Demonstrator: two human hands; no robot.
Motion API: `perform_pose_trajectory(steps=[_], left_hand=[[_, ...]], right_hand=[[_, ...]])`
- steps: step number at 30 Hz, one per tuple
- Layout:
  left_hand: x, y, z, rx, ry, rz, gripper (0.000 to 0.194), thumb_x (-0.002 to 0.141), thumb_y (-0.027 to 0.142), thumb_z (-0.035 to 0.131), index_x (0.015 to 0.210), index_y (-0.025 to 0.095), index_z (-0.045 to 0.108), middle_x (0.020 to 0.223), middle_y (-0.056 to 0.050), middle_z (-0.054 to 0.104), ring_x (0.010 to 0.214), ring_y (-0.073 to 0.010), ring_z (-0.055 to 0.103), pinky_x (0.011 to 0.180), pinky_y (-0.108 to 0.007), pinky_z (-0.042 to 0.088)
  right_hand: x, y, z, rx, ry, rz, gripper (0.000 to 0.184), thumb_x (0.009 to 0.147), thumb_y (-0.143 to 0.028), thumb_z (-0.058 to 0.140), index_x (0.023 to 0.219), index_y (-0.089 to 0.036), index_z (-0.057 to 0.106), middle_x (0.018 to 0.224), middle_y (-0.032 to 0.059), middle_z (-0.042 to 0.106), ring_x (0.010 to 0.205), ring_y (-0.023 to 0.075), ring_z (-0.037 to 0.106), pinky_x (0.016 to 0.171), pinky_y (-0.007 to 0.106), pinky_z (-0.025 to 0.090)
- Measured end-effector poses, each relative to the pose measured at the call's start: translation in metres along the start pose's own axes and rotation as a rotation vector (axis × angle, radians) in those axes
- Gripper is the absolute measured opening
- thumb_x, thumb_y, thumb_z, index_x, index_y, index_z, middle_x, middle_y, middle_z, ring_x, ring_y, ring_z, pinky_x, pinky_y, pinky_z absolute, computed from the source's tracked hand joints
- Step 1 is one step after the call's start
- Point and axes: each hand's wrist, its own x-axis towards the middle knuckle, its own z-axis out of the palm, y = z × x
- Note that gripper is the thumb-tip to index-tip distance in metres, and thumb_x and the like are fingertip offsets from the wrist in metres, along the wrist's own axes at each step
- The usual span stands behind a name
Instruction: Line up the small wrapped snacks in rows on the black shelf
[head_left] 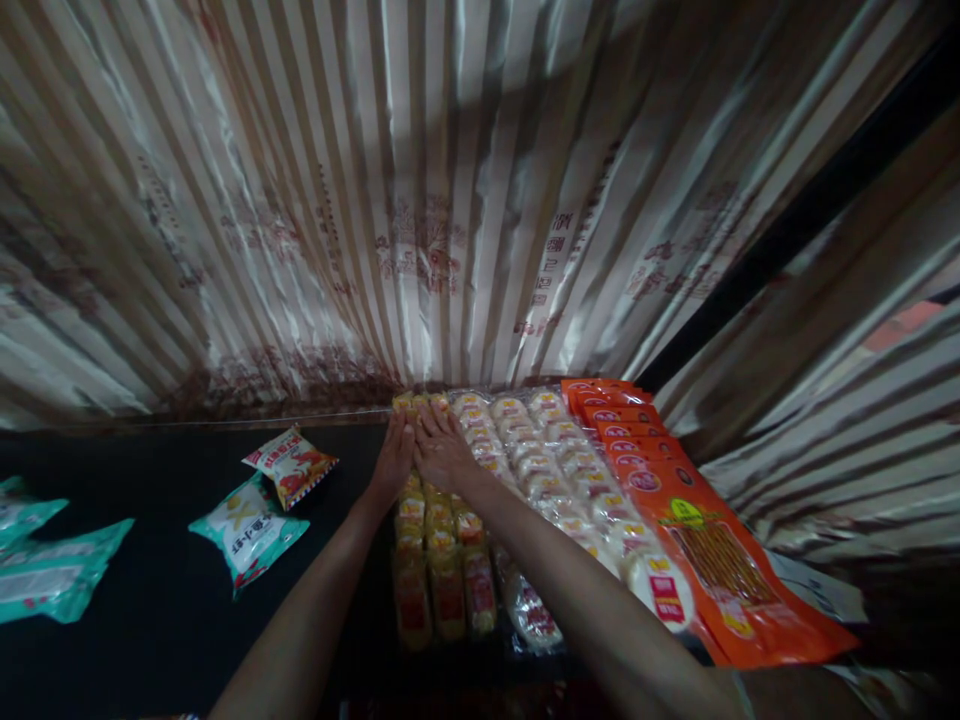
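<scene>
So the yellow snack packs (448, 590) sit around the middle of the black tabletop (165, 465), lined up in three narrow columns that run away from the person. They're small, slim, rounded-off blocks in thin clear plastic, kinda shiny and crinkly, with red labels on the nearest ones.

Both hands are on the far end of those columns. The left hand (395, 455) lies over the left side with its fingers straight and close together. The right hand (444, 450) is right up against it, palm down, fingers stretched out and a little spread. Both grips are open, laid on the packs rather than clamped round one.

Just right of the yellow stuff there are rows of round white packs (541, 482), flat discs overlapping like fallen dominoes, in glossy see-through film. Next to those is a fanned stack of orange pouches (724, 570), flat, smooth plastic, the top one with a window showing thin brown sticks.

Over on the left, a puffy red-and-white packet (292, 465) touches a teal-and-white packet (251, 530), and more teal packets (64, 575) sit at the far left edge. Behind it all hangs a wrinkly striped sheet (420, 180) with a satiny shine and dark red print, plus a straight black pole (787, 235) slanting across the right side.
</scene>
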Motion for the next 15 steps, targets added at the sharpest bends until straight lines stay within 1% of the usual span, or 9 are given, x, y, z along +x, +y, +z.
perform_pose_trajectory(steps=[6,10,12,15], left_hand=[[0.001,0.001,0.002,0.073,0.006,-0.007,0.058,0.091,0.048,0.028,0.138,0.015,0.036,0.15,-0.009,0.027,0.14,-0.0174,0.019,0.116,-0.038,0.015],[0.002,0.0,0.003,0.072,0.006,-0.012,0.06,0.092,0.048,0.026,0.14,0.012,0.033,0.151,-0.01,0.025,0.14,-0.0173,0.017,0.116,-0.037,0.016],[0.003,0.003,-0.001,0.069,-0.009,-0.025,0.06,0.093,0.046,0.025,0.14,0.01,0.031,0.151,-0.011,0.023,0.14,-0.0171,0.014,0.116,-0.037,0.014],[0.003,0.015,-0.012,0.085,-0.022,-0.026,0.058,0.094,0.045,0.022,0.14,0.013,0.034,0.151,-0.009,0.025,0.141,-0.016,0.011,0.116,-0.038,0.012]], right_hand=[[0.001,0.004,0.007,-0.012,0.049,-0.013,0.053,0.095,-0.039,0.023,0.144,-0.018,0.028,0.151,0.0098,0.024,0.141,0.0273,0.013,0.111,0.051,0.014],[0.001,0.003,0.005,-0.013,0.064,-0.016,0.052,0.095,-0.039,0.024,0.143,-0.019,0.03,0.15,0.0107,0.027,0.141,0.0269,0.013,0.111,0.051,0.014],[0.001,0.002,0.002,0.0,0.072,-0.024,0.051,0.096,-0.04,0.024,0.142,-0.02,0.031,0.15,0.0107,0.026,0.141,0.0269,0.013,0.111,0.05,0.014],[-0.002,0.001,-0.006,0.023,0.09,-0.027,0.05,0.096,-0.041,0.026,0.142,-0.023,0.031,0.151,0.0106,0.022,0.141,0.0272,0.012,0.111,0.05,0.014]])
